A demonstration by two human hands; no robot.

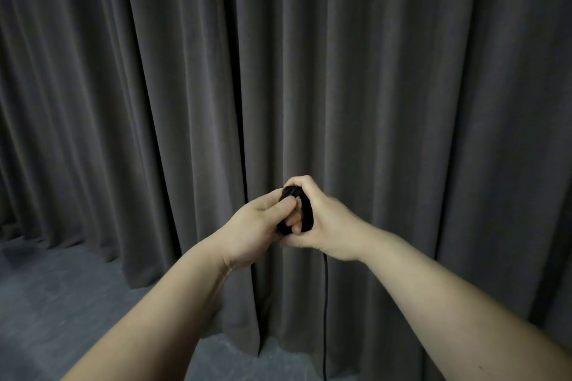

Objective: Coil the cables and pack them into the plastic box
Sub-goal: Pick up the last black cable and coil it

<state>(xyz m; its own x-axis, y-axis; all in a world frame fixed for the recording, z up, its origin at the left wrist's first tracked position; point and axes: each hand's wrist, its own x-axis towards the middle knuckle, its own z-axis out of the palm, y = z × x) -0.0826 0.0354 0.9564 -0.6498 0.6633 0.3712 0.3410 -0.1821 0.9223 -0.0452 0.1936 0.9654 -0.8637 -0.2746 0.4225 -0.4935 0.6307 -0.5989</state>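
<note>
Two bare forearms reach forward from the bottom corners and meet just below the middle of the view, in front of a dark grey curtain [402, 86] that hangs to a grey floor [62, 288]. Between the hands sits a small coil of thin black cable [306, 210], held up in the air. The right hand [325, 226], at 3 o'clock of the coil, has its grip closed around the loops, fingers curled over the top. The left hand [257, 226], at 9 o'clock, pinches the coil's near edge between thumb and curled fingers. One loose strand falls straight down from under the right hand toward 6 o'clock and runs out of view. The cable looks light, limp and smooth, likely to spring loose unless the loops are held together; the bundled middle seems the safest place to hold. No plastic box is in view.
</note>
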